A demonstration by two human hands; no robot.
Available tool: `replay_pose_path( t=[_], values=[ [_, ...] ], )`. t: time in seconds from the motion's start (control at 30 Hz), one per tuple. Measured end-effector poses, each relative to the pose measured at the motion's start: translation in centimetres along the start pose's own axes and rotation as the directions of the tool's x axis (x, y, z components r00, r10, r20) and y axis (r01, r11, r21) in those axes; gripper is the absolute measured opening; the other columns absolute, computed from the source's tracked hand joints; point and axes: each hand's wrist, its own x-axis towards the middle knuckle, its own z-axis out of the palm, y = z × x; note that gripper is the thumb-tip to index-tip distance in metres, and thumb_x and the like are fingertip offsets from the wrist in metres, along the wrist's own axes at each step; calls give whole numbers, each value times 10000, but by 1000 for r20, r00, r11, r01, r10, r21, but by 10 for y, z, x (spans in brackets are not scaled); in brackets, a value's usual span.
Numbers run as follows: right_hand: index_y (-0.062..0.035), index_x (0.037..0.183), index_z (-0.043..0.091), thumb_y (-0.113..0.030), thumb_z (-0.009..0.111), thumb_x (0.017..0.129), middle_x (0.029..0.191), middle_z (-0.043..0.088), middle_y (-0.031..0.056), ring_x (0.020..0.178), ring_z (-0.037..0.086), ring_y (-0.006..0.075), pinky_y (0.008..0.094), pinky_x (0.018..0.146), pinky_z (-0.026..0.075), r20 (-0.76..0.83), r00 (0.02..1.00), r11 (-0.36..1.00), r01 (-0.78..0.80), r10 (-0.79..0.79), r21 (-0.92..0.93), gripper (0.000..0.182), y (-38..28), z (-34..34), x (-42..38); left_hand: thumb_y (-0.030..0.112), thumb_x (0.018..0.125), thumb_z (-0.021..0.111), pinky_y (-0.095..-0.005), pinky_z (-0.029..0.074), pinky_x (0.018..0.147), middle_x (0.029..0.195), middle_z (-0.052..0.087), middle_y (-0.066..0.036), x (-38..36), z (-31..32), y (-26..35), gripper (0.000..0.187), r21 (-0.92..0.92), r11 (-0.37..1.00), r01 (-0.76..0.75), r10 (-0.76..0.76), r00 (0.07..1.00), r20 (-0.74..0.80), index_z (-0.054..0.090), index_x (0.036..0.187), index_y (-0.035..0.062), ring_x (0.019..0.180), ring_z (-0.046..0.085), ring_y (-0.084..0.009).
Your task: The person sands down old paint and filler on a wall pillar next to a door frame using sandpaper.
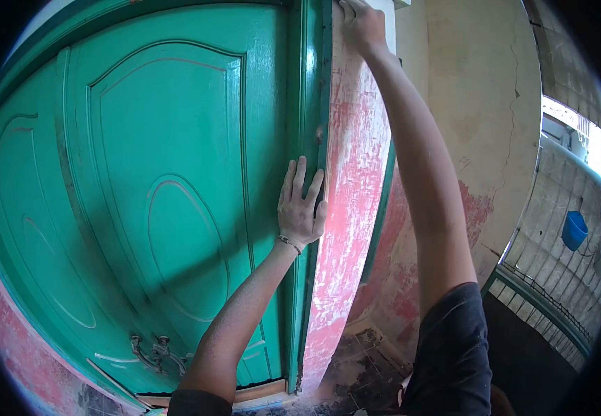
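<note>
My left hand [302, 211] lies against the green door frame [309, 62], its fingers spread and pointing up, with a thin bracelet at the wrist. Nothing is visible in it. High up, my right hand [364, 29] presses on the narrow wall edge [347, 173] beside the frame. Its fingers are bent in against the surface at the top of the view, and whatever may be under them is hidden. Faded red and whitish patches of worn paint cover this wall strip. The green panelled door [169, 139] is closed, left of my hands.
Two metal door handles [158, 352] stick out low on the door. Cream wall [467, 97] with cracks and red patches stands to the right. Farther right are a metal railing [543, 305] and a hanging blue bucket [574, 231]. Dark, dusty floor tiles [352, 367] lie below.
</note>
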Motion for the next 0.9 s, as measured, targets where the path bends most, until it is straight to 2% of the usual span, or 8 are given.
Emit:
replay_pose_path(
  t=[0.17,0.23,0.37,0.53,0.57,0.7,0.8,0.9],
  values=[
    [-149,1394,688,-193,529,1071,1483,602,164,1383,576,332,442,1124,511,58,992,959,126,-114,-254,363,19,-4,-55,407,1064,430,-606,329,1232,1698,292,-238,3,-4,2,575,-44,999,-15,14,1000,-21,498,1540,92,1540,320,-495],
    [-73,1390,690,-62,491,1067,1498,589,224,1445,514,406,466,1234,408,130,991,993,2,13,-119,379,-28,-27,-109,350,1040,465,-614,333,1229,1701,281,-242,5,-9,6,570,-20,1000,1,0,1000,13,486,1547,94,1534,326,-500],
    [5,1344,692,-89,582,1057,1444,625,232,1403,554,407,463,1195,464,166,985,997,-31,44,-75,321,-49,-49,-164,332,1027,468,-610,331,1235,1709,274,-228,1,-6,5,573,-13,1000,6,-6,1000,14,489,1553,105,1537,322,-498],
    [-56,1219,725,-128,546,1067,1292,681,218,1237,646,420,483,1040,569,-18,995,994,95,-96,-56,246,-23,-14,-51,402,1066,414,-597,333,1241,1714,276,-212,3,-4,4,576,-14,1000,10,-10,1000,-8,487,1568,131,1550,308,-484],
    [-51,1331,699,-154,592,1050,1417,632,209,1324,611,373,452,1092,538,68,997,996,-30,35,-82,318,-16,-9,-26,412,1069,407,-597,333,1241,1712,280,-215,2,-3,3,579,-15,1000,-2,2,1000,-23,484,1570,133,1551,308,-484],
    [70,1235,681,-64,532,1035,1349,641,297,1267,624,465,479,1073,521,33,999,998,-20,22,-66,283,-10,-2,15,433,1075,389,-598,340,1233,1702,299,-219,1,0,0,578,3,1000,-7,7,1000,-14,497,1554,127,1545,320,-482],
    [-100,1301,713,-96,506,1058,1369,657,225,1297,616,426,469,1073,542,-108,990,989,77,-92,-130,319,-5,8,-44,365,1046,448,-603,335,1230,1697,296,-239,5,-5,6,554,-19,1000,4,-5,1000,-11,507,1530,102,1531,332,-501],
    [17,1364,675,-17,535,1027,1431,626,273,1394,558,443,502,1190,457,34,999,997,21,-19,-69,366,-69,-29,-127,282,1012,492,-604,334,1229,1699,283,-250,5,-9,9,551,2,1000,17,-17,1000,16,502,1527,89,1526,336,-508]
  ],
)
